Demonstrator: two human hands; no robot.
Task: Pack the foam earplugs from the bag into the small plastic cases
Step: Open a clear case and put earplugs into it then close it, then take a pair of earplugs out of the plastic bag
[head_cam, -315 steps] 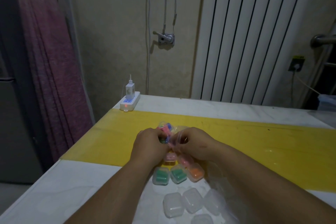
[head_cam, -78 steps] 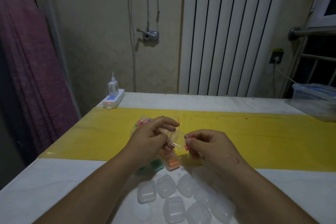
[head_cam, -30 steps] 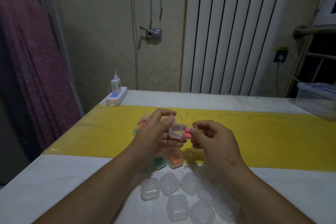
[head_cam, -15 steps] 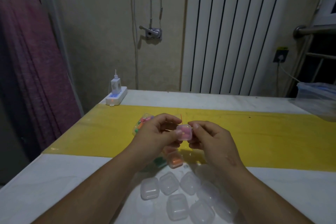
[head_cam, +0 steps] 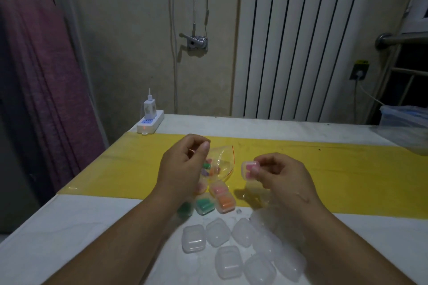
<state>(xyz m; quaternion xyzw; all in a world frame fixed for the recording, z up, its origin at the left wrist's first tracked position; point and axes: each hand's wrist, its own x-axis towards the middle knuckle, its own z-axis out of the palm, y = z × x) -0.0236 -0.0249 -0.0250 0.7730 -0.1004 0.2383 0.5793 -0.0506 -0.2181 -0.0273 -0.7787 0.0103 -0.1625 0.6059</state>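
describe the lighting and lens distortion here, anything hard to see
Head view: dim, flat light; the wide lens fans the radiator ribs outward; empty clear cases fade into the white table; the right hand, holding a pink-filled case, casts a soft shadow on the yellow strip.

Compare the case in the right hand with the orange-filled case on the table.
The small clear plastic case of pink earplugs is pinched in the right hand's grip, in the air; the small clear plastic case of orange earplugs rests on the white table at the yellow strip's near edge, against other filled cases. Contents differ: pink versus orange. Both look closed.
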